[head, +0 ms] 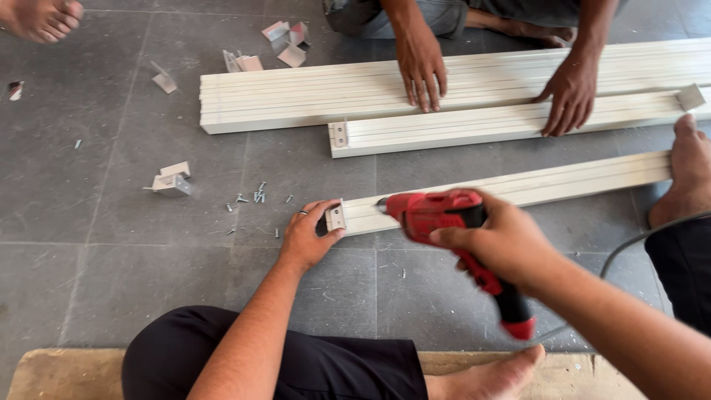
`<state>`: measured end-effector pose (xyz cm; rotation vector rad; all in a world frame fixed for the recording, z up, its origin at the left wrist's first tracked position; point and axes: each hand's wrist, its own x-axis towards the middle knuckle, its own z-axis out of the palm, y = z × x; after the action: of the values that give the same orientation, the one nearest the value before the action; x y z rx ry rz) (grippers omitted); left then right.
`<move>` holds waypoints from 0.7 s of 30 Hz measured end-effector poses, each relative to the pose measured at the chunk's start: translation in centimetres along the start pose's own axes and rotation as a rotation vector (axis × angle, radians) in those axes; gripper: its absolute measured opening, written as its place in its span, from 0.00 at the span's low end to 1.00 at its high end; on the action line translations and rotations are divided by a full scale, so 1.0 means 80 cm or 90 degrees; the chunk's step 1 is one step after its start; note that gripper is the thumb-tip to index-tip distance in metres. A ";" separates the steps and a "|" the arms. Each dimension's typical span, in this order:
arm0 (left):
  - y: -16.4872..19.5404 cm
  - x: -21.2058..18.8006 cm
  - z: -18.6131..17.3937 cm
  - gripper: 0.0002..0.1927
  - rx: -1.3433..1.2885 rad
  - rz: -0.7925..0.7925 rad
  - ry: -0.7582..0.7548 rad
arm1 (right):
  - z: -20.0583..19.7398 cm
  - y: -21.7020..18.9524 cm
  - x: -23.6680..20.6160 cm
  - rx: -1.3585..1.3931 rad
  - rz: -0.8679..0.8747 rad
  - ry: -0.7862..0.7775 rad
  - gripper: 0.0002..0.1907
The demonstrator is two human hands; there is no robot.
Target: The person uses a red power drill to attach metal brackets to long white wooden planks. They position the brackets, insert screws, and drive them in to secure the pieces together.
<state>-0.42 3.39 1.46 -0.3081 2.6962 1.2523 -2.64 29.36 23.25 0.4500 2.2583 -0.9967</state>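
The left hand (307,238) rests on the near end of a cream slat (518,190) lying on the grey floor (111,222), its fingers curled around a small metal bracket (336,217) at the slat's end. The right hand (507,241) grips a red drill (444,215), fingers wrapped tight on its body, tip pointing toward the bracket. Loose screws (255,197) lie just left of the hand. Farther off, another person's hands (422,63) press on a stack of slats (311,92).
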 end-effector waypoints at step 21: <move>-0.072 0.033 -0.145 0.18 0.111 -0.166 0.304 | 0.002 -0.126 0.041 -0.561 -0.133 -0.044 0.36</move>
<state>-2.14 -9.43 4.04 -1.0120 2.9848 0.9552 -10.31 22.81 26.42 -0.2030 2.4343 -0.0328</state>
